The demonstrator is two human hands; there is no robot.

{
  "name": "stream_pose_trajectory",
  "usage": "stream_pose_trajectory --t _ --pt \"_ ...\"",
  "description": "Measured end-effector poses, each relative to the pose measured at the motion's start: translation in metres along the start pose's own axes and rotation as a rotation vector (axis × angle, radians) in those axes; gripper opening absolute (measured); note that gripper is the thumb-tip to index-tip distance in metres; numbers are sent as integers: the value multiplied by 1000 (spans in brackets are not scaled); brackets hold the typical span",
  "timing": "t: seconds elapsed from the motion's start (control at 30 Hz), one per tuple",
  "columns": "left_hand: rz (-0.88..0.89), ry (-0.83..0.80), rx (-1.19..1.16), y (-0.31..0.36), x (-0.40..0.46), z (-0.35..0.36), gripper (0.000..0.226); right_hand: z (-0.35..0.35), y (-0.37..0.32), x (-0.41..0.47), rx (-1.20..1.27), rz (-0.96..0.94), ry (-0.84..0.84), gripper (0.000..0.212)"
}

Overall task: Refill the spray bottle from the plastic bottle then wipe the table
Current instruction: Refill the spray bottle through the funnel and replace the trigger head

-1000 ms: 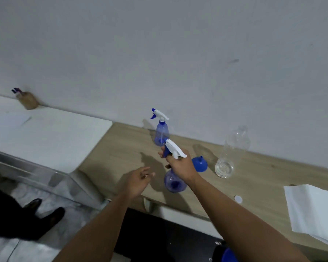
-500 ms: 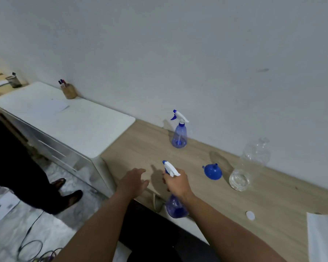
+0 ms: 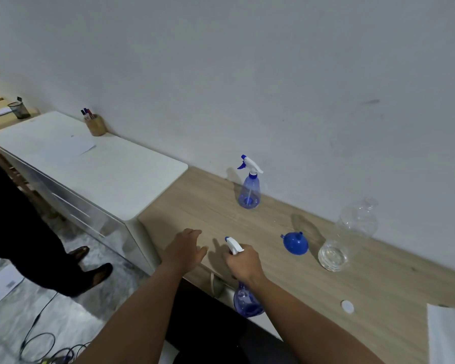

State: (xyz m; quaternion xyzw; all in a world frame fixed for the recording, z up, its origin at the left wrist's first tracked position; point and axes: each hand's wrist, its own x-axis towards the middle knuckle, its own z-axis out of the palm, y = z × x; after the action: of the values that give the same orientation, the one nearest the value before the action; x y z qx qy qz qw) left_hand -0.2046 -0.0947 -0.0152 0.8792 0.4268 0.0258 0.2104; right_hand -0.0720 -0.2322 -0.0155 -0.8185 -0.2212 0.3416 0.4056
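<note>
My right hand point(image 3: 243, 264) grips the white trigger head of a blue spray bottle point(image 3: 247, 302), held above the front edge of the wooden table point(image 3: 307, 279), nozzle pointing left. My left hand point(image 3: 185, 249) hovers open just left of it, fingers spread, over the table's left front corner. A second blue spray bottle point(image 3: 248, 186) stands upright near the wall. A blue funnel point(image 3: 295, 243) lies upside down on the table. The clear plastic bottle point(image 3: 348, 236), uncapped with a little water at the bottom, stands right of the funnel. Its white cap point(image 3: 347, 306) lies nearer the front.
White paper towel point(image 3: 448, 334) lies at the table's right front. A white cabinet point(image 3: 90, 169) adjoins the table on the left, with a pen cup point(image 3: 95, 124) and paper sheet. A person's dark legs and shoes point(image 3: 90, 274) stand on the floor left; cables point(image 3: 37, 345) lie below.
The view has swung left and down. My right hand has carried the spray bottle from beside the funnel toward the table's front edge. My left hand stays open beside it.
</note>
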Motion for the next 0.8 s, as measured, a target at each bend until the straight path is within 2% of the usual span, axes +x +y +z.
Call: stream_pose_trajectory --t 0.33,0.6,0.8 --pt "-35 -31 5 -6 1 -4 63 2 -8 -2 -21 49 7 24" --pt "-44 -43 -3 -11 -1 -5 63 5 -6 -3 -31 0 18 28" --pt "-60 -41 -34 -14 -1 -6 64 10 -4 2 -59 39 -7 19"
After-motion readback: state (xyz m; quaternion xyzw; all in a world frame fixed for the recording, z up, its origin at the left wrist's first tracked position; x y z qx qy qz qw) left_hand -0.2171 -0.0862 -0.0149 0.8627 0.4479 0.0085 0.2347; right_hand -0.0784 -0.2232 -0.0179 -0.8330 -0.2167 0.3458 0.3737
